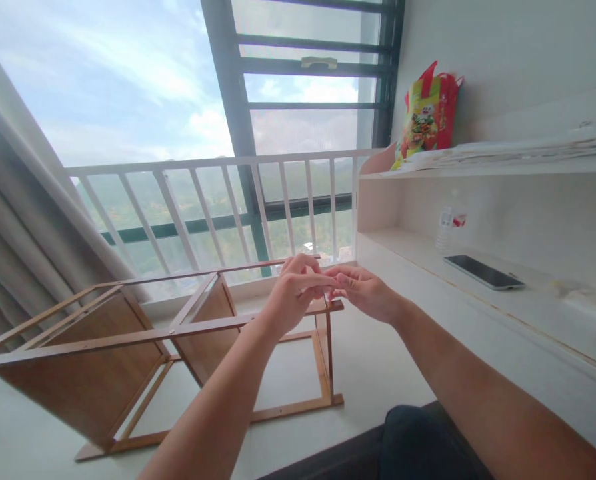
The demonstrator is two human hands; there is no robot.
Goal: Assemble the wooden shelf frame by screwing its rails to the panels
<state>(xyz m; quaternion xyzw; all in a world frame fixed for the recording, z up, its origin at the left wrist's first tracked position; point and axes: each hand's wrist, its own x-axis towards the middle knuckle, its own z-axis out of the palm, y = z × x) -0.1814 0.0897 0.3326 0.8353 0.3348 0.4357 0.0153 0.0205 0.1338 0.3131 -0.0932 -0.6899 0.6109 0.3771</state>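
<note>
My left hand (297,288) and my right hand (367,292) meet fingertip to fingertip over the right end of a brown wooden shelf rack (128,339), which lies on its side on the floor. The fingers of both hands are closed in a pinch. Whatever they hold, if anything, is too small or too hidden to make out. Just below the fingers is the end of the rack's upper near rail (334,306). Screw heads or holes dot the rails, and two shelf boards show inside the frame.
On the right, a white shelf unit holds a phone (484,272), a plastic bottle (445,227), papers (518,152) and a red and green bag (428,115). A white railing (213,161) and window stand behind the rack. A grey curtain (33,220) hangs at left.
</note>
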